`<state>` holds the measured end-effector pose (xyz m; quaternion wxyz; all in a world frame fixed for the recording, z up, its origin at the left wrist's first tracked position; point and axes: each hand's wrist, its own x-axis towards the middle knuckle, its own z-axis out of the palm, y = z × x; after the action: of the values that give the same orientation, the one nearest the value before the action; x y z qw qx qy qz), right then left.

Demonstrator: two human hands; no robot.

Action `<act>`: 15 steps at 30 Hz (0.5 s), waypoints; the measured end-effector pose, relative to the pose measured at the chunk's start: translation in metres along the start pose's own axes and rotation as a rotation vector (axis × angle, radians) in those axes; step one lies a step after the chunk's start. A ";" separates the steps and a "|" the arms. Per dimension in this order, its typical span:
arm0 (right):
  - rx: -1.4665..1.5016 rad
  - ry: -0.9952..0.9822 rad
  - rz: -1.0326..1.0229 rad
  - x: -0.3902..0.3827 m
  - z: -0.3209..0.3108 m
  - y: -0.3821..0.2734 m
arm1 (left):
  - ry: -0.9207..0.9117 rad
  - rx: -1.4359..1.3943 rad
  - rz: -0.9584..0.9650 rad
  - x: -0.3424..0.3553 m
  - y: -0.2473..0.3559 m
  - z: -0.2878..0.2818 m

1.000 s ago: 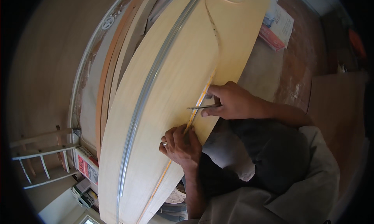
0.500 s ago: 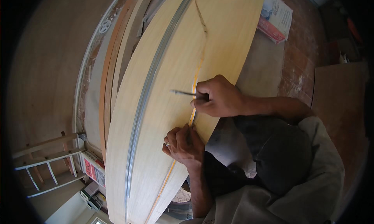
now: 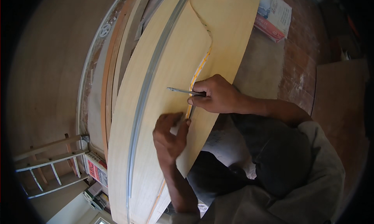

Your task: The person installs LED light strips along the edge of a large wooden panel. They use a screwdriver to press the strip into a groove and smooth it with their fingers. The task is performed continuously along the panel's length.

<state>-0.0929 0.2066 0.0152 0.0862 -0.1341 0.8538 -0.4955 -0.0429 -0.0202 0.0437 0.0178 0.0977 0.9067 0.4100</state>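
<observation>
Right hand (image 3: 218, 94) closed round slim grey tool (image 3: 177, 90); yellow-white strip (image 3: 201, 66) runs lengthwise past its fingertips toward left hand (image 3: 169, 138), half-open, apparently empty.

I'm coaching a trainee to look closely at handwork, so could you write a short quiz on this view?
1. Multiple choice: what does the right hand hold?
A) the grey strip
B) a slim metal tool
C) nothing

2. True or false: the ladder is at the picture's upper right.

3. Fill in the blank: just above the right hand, the orange-marked strip lies to the ____ of the grey strip in the picture.

Key: 1. B. 2. False; the ladder is at the lower left. 3. right.
</observation>
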 end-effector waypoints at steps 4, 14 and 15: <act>0.040 -0.024 0.055 0.003 -0.002 -0.003 | -0.449 -0.356 -0.198 0.063 -0.017 -0.008; 0.094 -0.145 0.124 -0.005 -0.031 -0.021 | -0.778 -0.465 -0.272 0.105 -0.021 0.000; 0.067 -0.176 0.076 -0.010 -0.037 -0.028 | -0.770 -0.454 -0.256 0.101 -0.023 -0.003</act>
<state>-0.0900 0.2272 0.0581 0.1838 -0.1417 0.8303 -0.5067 -0.1456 -0.0181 0.0331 0.4246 0.1238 0.7261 0.5264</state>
